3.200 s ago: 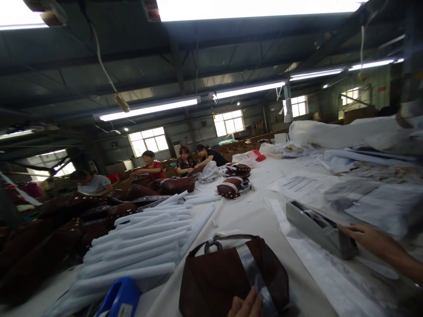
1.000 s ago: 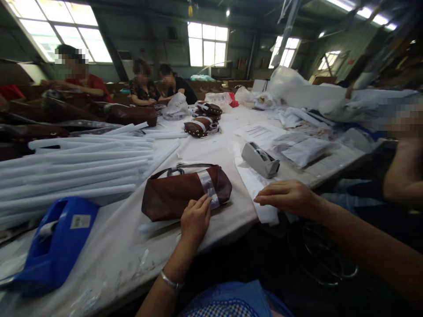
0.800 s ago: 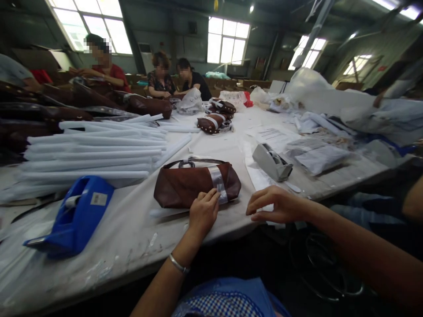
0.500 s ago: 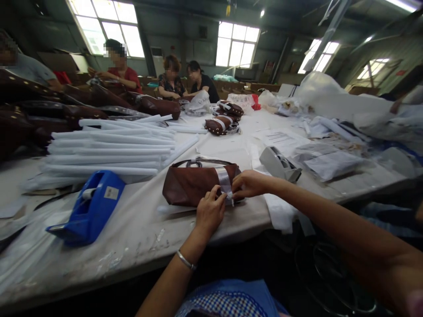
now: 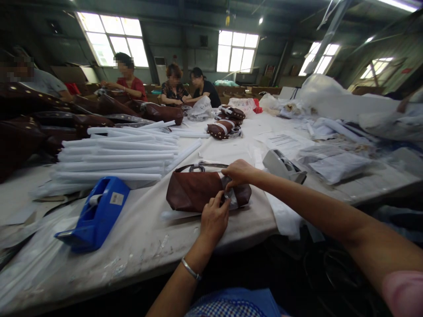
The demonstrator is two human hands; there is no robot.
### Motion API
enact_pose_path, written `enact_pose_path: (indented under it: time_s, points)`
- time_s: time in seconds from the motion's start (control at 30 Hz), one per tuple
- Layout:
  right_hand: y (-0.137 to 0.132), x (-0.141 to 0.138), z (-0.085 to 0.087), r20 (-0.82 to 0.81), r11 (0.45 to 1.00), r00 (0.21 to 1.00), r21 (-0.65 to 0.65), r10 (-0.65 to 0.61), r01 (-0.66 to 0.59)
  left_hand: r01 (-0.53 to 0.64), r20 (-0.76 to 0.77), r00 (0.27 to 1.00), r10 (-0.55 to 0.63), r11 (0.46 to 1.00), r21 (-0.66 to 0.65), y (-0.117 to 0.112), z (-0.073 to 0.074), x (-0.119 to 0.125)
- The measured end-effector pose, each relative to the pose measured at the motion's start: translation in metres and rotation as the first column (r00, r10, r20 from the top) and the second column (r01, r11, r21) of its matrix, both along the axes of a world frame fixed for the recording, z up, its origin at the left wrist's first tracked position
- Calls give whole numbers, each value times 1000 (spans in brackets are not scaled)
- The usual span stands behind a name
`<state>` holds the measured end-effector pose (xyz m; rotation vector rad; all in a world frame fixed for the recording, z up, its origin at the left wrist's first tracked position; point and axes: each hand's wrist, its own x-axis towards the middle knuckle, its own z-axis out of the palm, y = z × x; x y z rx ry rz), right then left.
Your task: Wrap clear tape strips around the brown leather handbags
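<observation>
A brown leather handbag (image 5: 193, 190) lies on its side in front of me, its dark strap along the far edge. Around its right part runs a band of clear, whitish plastic wrap (image 5: 233, 201). My left hand (image 5: 215, 215), with a silver bangle at the wrist, is closed at the bag's near side, thumb and fingertips pinching the wrap. From above, my right hand (image 5: 238, 173) reaches over the bag with bent fingers closed on the same wrap. A white roll or sheet (image 5: 170, 215) shows partly under the bag.
A blue tape dispenser (image 5: 95, 215) stands at left, a grey tape dispenser (image 5: 280, 165) at right. Several white foam-like rolls (image 5: 115, 156) are stacked behind. Brown bags (image 5: 221, 128) lie farther back, plastic packets (image 5: 340, 165) at right. Several people (image 5: 128, 81) sit across the table.
My right hand has moved up the front of the handbag, toward its top edge. My left hand stays by the wrap. The whole view has shifted slightly.
</observation>
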<state>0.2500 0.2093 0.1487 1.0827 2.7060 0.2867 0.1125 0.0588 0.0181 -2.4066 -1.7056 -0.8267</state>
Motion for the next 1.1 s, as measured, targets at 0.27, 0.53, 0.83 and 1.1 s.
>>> enact_pose_path:
  time_s: [0.27,0.53,0.83,1.1]
  points:
    - [7,13,-30,-478,944,856,144,-195,296,47,41,998,-51,994,101,-1,-11,-4]
    - [-19,2,-106,-605,993,795,55,-51,105,119,218,964,-153,980,162,-8,-2,-4]
    - [-8,6,-117,-701,996,713,72,11,55,107,-195,981,0,833,542,14,-63,9]
    - [-7,8,-114,-722,999,692,24,2,22,157,-328,942,76,761,629,5,-20,-80]
